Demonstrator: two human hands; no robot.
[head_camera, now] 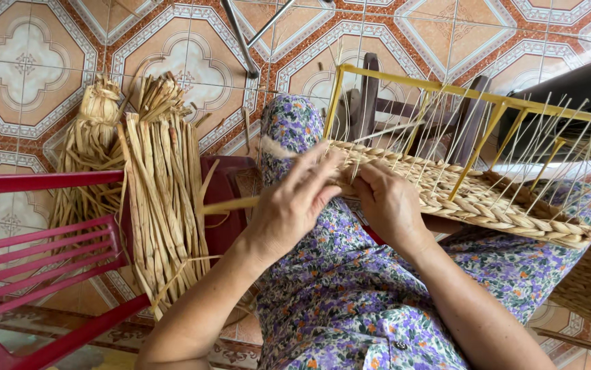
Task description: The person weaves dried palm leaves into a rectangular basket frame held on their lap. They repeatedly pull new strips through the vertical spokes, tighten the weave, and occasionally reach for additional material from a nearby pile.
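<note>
A person in a floral dress weaves a flat straw panel (pixel 473 199) on a yellow wire frame (pixel 446 89) across the lap, w/ thin upright stakes rising from it. Left hand (pixel 292 205) fingers pinch a twisted straw strand (pixel 230 204) at the panel's near end; right hand (pixel 391 205) fingers curl down, pressing the woven edge. Strand looks light, pliable, prob. brittle if kinked, so best gripped close to the weave; spare bundles (pixel 162 199) lean on a red chair (pixel 48 240).
</note>
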